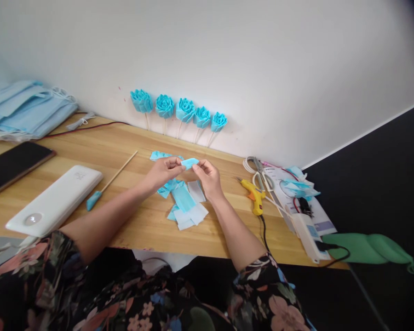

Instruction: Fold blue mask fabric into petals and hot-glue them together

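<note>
Between my two hands is a small folded piece of blue mask fabric (189, 163). My left hand (163, 172) pinches its left end, and my right hand (209, 178) grips the right end with thumb and fingers. Below them on the wooden table lie loose cut pieces of blue and white fabric (185, 200), overlapping in a pile. A row of folded blue petals (160, 156) sits just behind my left hand, partly hidden by it. Left of my forearm, a wooden stick (120, 171) carries a small wrapped blue bud (94, 201) at its lower end.
Several blue fabric roses (185, 110) on sticks lean against the wall. A yellow hot glue gun (257, 196), scissors (260, 177) and a power strip (309, 236) lie right. Left are a white power bank (57, 200), a phone (17, 165) and stacked face masks (24, 108).
</note>
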The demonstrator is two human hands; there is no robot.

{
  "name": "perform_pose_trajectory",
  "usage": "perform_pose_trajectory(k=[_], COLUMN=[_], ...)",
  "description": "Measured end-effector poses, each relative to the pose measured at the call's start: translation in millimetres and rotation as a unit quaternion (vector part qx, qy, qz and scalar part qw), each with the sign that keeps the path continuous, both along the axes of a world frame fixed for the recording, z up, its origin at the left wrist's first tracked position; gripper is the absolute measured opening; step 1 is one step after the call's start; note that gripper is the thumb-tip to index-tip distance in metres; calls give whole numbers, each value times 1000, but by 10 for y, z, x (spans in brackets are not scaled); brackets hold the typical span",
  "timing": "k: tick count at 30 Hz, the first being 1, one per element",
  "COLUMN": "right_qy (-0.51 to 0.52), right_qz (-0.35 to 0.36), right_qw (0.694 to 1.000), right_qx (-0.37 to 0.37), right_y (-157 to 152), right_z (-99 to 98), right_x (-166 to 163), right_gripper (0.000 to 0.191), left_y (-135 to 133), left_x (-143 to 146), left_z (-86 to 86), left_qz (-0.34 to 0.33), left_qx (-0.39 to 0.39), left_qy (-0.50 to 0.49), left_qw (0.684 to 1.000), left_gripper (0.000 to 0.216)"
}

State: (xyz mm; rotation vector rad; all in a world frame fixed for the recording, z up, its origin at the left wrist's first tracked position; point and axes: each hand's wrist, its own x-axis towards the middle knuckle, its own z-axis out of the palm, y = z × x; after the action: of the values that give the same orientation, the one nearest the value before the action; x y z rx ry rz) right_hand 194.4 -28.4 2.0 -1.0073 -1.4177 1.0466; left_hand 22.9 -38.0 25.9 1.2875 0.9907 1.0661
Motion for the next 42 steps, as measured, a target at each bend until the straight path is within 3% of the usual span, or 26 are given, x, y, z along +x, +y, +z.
perform_pose_trajectory(k=[7,22,25,28,33,42], right_qy=[16,-20,7,70,76,29], right_qz=[50,36,45,79,25,-2], right_qw=[999,999,999,993,994,1000], right_qx=[6,-3,-20,-45,-71,10], right_y=[-28,-22,-25,6,50,13], right_z=[13,-61,-50,-42,-13,-28], right_x=[18,-27,-29,6,49,-8], right_gripper=[31,15,12,22,38,33], left_y=[15,-5,-8,-2,12,-10], left_x=[-19,10,12,8,-1,45], left_z=[-31,-48,-51,-43,-38,-51], left_qz=[25,-19,-28,-12,10,-34], left_qx=[-17,-10,-12,-18,-24,27], left_qy=[-24,-17,-23,-27,-21,58], left_qw=[999,1000,999,999,999,997], left_gripper=[30,22,22,23,27,19])
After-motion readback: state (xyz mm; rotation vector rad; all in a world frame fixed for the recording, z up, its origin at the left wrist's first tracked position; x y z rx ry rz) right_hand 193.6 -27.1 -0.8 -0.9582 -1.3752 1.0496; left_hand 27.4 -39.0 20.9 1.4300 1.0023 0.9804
